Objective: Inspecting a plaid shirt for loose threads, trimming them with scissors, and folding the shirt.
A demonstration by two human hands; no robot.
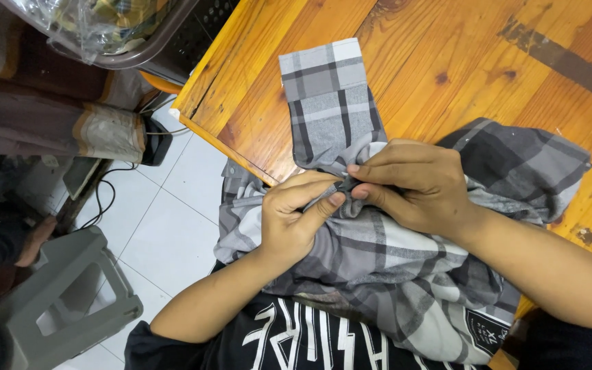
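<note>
Over on the far left, beyond the wooden table, a grey plastic stool sits on the white tile floor, and above it a grey basket holds crumpled clear plastic bags. Moving in: the left hand is bunched up, thumb and forefinger pinching a fold of the grey plaid shirt right at the table's near edge. The shirt spills off that edge into the person's lap, one cuffed sleeve lying flat on the wood. It looks light and soft, floppy, nothing to break; I'd say the seams or cuff give the surest hold. The right hand meets the left, fingertips pressed together on the same little spot. Down right of the table edge, a small dark square label shows on the cloth.
</note>
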